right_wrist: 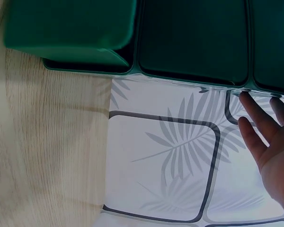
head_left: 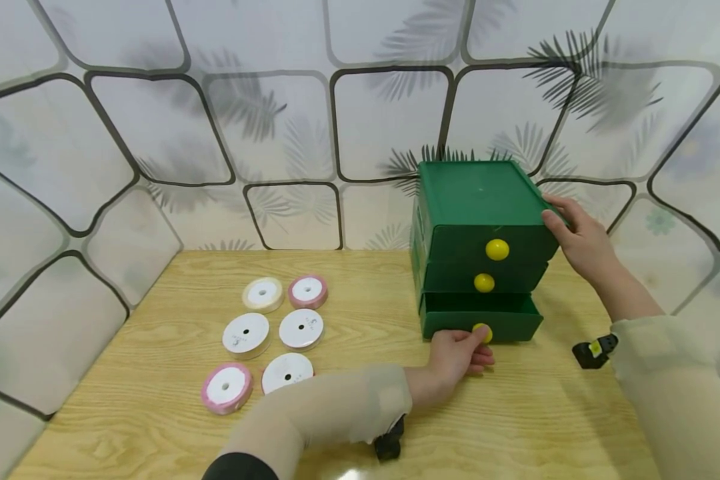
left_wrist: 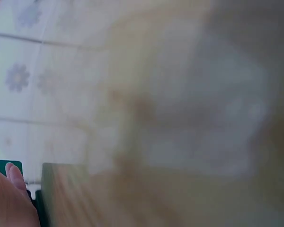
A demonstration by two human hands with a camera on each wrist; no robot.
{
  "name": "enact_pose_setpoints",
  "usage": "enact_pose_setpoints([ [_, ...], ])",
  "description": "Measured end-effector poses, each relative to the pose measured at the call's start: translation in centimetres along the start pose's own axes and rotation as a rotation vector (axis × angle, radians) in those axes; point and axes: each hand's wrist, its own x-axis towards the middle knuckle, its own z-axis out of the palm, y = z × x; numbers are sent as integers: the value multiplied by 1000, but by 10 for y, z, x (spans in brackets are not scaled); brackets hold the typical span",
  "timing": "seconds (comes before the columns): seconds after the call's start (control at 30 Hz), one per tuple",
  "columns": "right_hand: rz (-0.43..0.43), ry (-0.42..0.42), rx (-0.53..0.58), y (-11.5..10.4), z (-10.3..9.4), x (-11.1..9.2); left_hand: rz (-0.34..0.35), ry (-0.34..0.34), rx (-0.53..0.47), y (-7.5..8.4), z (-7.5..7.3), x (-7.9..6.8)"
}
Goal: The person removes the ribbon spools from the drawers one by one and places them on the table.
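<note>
A green drawer cabinet [head_left: 480, 193] with three yellow-knobbed drawers stands on the table. Its bottom drawer [head_left: 456, 325] is pulled partway out, and the part of its inside that shows looks dark and bare. The left hand [head_left: 450, 363] pinches that drawer's yellow knob [head_left: 485, 332] from the front. In the left wrist view the hand [left_wrist: 12, 198] shows only at the lower left corner, and much of that picture is blurred. With extended fingers the right hand [head_left: 582, 243] touches the cabinet's upper right side. The upper two drawers are closed.
Left of the cabinet lie several ribbon spools: a cream one [head_left: 262, 295], pink-rimmed ones such as this spool [head_left: 227, 388], and white ones [head_left: 301, 329]. The left sleeve partly covers the nearest white spool [head_left: 287, 371]. A patterned cloth wall [head_left: 390, 127] stands behind the wooden table [head_left: 360, 293].
</note>
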Motion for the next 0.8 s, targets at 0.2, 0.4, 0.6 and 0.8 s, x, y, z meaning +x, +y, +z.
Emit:
enact_pose_setpoints([
  [0.2, -9, 1, -1, 1, 0, 0, 25, 8, -36, 4, 1, 13],
  [0.4, -25, 6, 2, 1, 0, 0, 43, 24, -41, 5, 3, 22],
  [0.6, -20, 21, -11, 0, -1, 0, 61, 45, -45, 7, 4, 34],
  [0.8, -19, 27, -11, 0, 0, 1, 51, 59, -40, 8, 4, 40],
])
